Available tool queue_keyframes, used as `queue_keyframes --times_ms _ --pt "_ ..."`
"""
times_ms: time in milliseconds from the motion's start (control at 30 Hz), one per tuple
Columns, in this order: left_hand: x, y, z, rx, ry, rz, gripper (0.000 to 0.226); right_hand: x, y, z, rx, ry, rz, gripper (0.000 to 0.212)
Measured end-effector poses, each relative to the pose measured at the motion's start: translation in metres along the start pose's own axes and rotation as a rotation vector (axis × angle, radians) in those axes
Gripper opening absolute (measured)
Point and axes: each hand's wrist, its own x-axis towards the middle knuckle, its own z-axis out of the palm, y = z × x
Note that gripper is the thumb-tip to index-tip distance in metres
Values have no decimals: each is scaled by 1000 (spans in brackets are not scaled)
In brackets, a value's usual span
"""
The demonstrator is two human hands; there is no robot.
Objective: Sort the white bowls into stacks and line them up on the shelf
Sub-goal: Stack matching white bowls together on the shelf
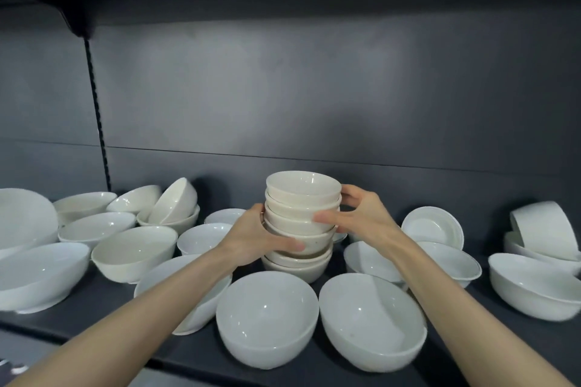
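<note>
A stack of several small cream bowls (pixel 301 214) stands at the middle of the dark shelf (pixel 103 298). My left hand (pixel 257 237) grips the stack's left side, thumb across the front of a lower bowl. My right hand (pixel 355 214) grips the right side higher up, thumb on the front and fingers behind the upper bowls. The upper part of the stack leans a little to the left over the bottom bowls. Two large white bowls (pixel 267 317) (pixel 371 320) lie tilted at the shelf's front, just below the stack.
Loose white bowls of several sizes crowd the shelf on both sides: big ones at far left (pixel 37 276), a tipped bowl in another (pixel 173 207), a leaning bowl (pixel 434 226) and nested bowls at far right (pixel 544 236). A dark back panel (pixel 314 97) rises behind.
</note>
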Motion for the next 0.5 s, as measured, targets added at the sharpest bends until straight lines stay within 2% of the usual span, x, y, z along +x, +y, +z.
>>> queue_keyframes --times_ms 167,300,500 --pt "-5 -4 -1 9 -25 -15 95 -3 7 2 23 -28 13 55" --pt "-7 -4 -1 22 -45 -3 58 -5 7 6 23 -40 3 55" --pt "1 -6 -6 15 -109 56 53 -8 4 8 20 -30 22 56"
